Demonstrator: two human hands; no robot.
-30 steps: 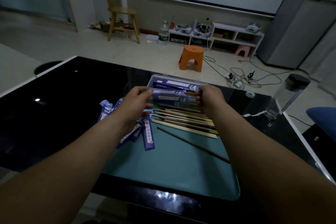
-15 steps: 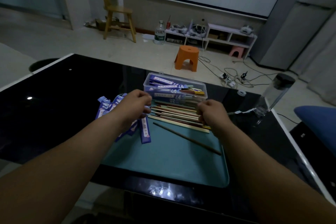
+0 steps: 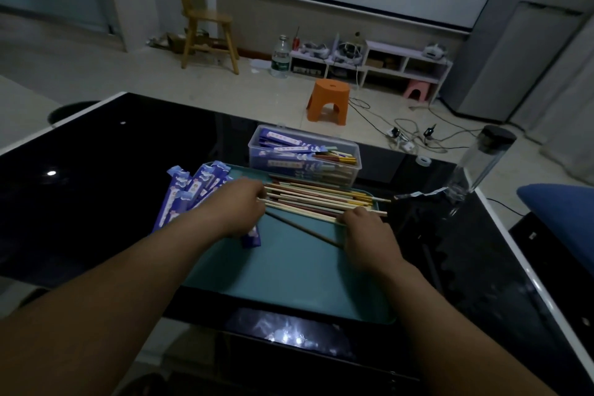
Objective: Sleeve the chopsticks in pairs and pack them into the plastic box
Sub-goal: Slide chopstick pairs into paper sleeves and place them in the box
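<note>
Since the earlier frames, both hands have been drawn back from the plastic box point(image 3: 356, 152) and brought down onto the loose chopsticks point(image 3: 315, 201). The view has also been tilted, so the desk point(image 3: 112, 154) is seen lower in the picture.

The left hand point(image 3: 239, 207) is placed at the 9 o'clock end of the loose chopsticks, with its fingers curled against their tips. Whether anything is grasped there cannot be told, as the fingertips are hidden behind the back of the hand. The right hand point(image 3: 363, 230) is set at the 3 o'clock end, and its fingers point(image 3: 353, 215) are curled down over the nearest pale sticks of the pile and closed on them.

The loose chopsticks are spread side by side across the far part of a teal tray point(image 3: 289, 276), running from 9 to 3 o'clock. One dark chopstick point(image 3: 302, 228) is laid apart from them, slanted between the two hands. The plastic box is stood at 12 o'clock, just beyond the tray's far edge, and sleeved pairs point(image 3: 289, 151) are stacked inside it with coloured ends left showing. Empty sleeves point(image 3: 189, 193) are heaped at 10 o'clock, partly on the tray and partly on the desk, and partly covered by the left wrist. A clear bottle point(image 3: 479, 164) with a black cap is stood at 2 o'clock, well apart from the tray.
</note>
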